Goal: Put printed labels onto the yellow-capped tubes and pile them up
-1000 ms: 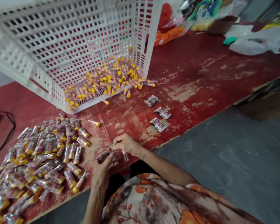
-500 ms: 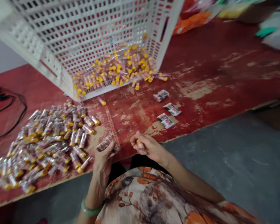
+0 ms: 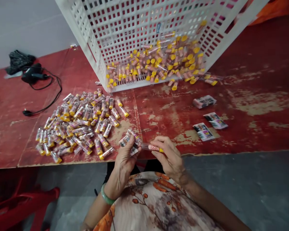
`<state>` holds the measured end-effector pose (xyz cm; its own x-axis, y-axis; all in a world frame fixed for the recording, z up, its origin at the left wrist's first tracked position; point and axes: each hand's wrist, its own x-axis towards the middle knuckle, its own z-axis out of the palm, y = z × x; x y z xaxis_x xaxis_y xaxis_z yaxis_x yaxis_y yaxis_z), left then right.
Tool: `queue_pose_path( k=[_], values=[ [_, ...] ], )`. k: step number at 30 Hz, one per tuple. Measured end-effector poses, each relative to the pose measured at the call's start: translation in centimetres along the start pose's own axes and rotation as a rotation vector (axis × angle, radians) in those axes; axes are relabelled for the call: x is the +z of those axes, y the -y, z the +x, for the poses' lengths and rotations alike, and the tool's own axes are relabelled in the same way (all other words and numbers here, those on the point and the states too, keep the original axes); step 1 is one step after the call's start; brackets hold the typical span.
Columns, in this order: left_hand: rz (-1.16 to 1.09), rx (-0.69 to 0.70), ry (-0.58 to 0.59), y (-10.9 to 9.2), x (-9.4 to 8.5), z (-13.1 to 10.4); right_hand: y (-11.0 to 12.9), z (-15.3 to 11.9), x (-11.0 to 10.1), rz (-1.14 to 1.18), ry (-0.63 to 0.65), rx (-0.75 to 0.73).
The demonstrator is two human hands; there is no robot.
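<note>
Now the right hand [image 3: 170, 155] has swung back, pinching a yellow-capped tube [image 3: 152, 147] against the stack of labels [image 3: 130, 141] gripped in the left hand [image 3: 125, 157]; beyond, the labelled tubes [image 3: 82, 123]; farthest, the tipped white crate [image 3: 154, 41]

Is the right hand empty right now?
No, the right hand pinches a yellow-capped tube near the label stack in the left hand.

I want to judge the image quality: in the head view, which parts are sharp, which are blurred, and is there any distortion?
Head view: the pile of tubes and the basket are fairly sharp; the left hand and right hand are slightly soft; the floor at lower right is smeared. The table edge bows, a wide-lens effect. Light is even, without glare.
</note>
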<state>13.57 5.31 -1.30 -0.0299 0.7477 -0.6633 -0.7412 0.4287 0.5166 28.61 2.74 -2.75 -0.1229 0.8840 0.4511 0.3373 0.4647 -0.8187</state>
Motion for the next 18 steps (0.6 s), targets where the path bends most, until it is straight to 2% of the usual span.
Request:
queue_pose_path(
  k=[7, 13, 18],
  values=[
    [-0.062, 0.028, -0.058, -0.4, 0.3, -0.6, 0.2, 0.1, 0.6, -0.11, -0.07, -0.056],
    [-0.097, -0.056, -0.038, 0.1, 0.2, -0.9, -0.3, -0.4, 1.2, -0.089, -0.132, -0.021],
    [-0.111, -0.017, 0.005, 0.6, -0.3, -0.7, -0.8, -0.5, 1.7, -0.177, -0.128, -0.187]
  ],
)
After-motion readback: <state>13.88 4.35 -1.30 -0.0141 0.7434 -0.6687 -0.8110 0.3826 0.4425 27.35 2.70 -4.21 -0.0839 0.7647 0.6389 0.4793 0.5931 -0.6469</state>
